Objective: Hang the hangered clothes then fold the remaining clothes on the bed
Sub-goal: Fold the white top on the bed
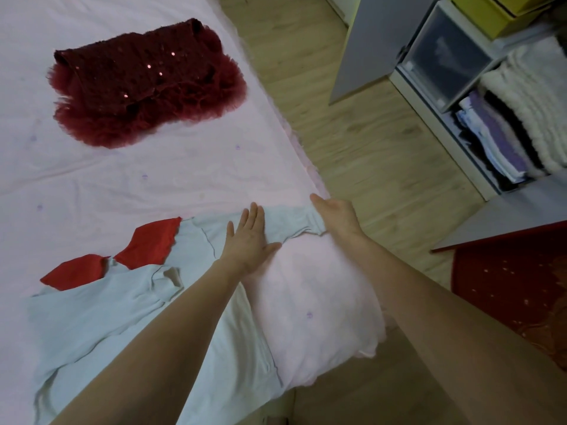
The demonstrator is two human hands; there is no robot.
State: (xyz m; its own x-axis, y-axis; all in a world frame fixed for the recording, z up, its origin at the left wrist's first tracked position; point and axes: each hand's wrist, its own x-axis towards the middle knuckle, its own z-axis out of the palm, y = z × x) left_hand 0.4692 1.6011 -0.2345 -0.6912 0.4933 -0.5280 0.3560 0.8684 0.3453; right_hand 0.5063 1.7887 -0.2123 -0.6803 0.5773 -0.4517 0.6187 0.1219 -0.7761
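Pale blue garment spread flat, red-trimmed; left hand pressing.

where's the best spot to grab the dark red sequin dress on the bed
Probably the sequinned bodice, pinched along its folded top edge from the far side of the bed. That firm layer lies on top of the dress; the tulle frill around it looks loose.

I see a pale blue long-sleeved garment spread flat on the near part of the bed, one sleeve stretched right toward the bed's edge. Red fabric peeks from under its far side. A folded dark-red sequined tulle dress lies far left.
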